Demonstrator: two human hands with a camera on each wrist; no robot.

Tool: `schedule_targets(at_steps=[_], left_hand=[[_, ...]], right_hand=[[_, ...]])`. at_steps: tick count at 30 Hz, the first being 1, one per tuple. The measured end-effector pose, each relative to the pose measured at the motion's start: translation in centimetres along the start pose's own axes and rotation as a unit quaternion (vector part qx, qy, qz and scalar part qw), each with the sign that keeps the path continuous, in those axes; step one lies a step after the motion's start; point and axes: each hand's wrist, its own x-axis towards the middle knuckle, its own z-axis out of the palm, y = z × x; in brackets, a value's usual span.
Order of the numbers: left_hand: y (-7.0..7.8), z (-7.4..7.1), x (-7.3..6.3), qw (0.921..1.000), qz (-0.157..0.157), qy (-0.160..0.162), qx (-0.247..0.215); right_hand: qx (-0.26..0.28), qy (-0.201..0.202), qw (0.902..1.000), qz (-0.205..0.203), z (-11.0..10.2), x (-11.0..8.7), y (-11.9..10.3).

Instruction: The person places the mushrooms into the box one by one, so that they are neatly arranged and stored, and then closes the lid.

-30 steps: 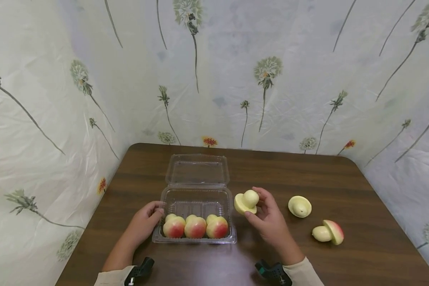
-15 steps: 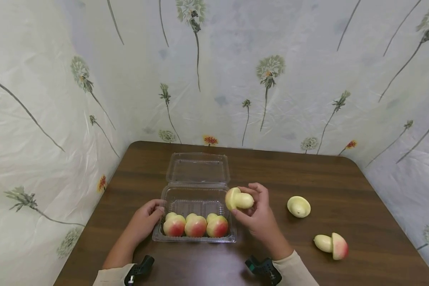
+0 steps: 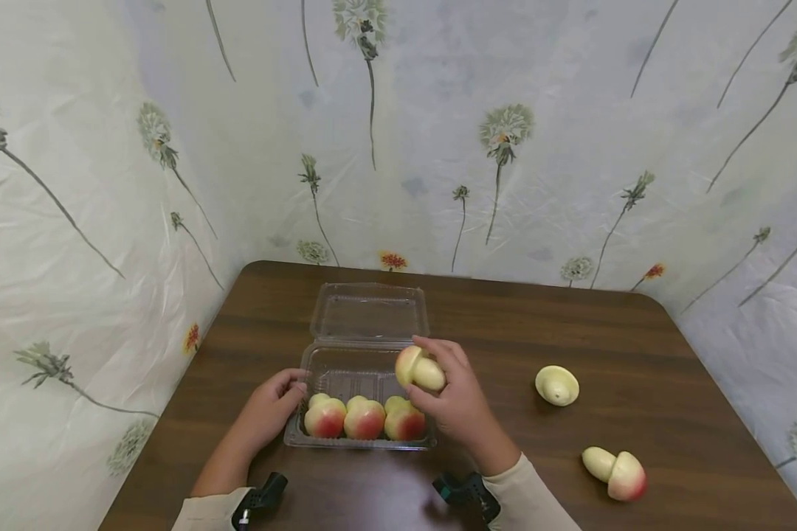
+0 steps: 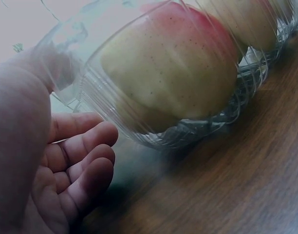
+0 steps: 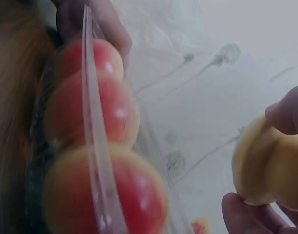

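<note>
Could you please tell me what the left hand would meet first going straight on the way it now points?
The bare left hand would likely first meet the left wall of the clear, rectangular plastic container; its fingertips seem right beside it, though contact is hard to judge.

No readable text, labels, brands, numbers or signs in any of 3 views.

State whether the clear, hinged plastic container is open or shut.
Open: its transparent plastic lid lies folded back beyond the clear rectangular base.
</note>
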Motion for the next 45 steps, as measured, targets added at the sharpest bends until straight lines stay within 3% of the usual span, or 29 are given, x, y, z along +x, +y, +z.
schedule_targets(at_steps=[28,35,45], left_hand=[[0.1,-0.3,-0.4,0.9999,-0.003,-0.005,-0.008],[-0.3,-0.2,0.0,0.9999,0.0,-0.011,-0.012],[-0.2,0.0,0.2,0.9997,0.009,-0.01,-0.019]], right_hand=[[-0.031,0.012,0.9989,0.034,7.6,2.9,-3.8],[-0.036,-0.019,0.997,0.066,9.1,3.5,-4.6],[-0.083,-0.057,0.9922,0.073,11.0,4.5,-4.2]])
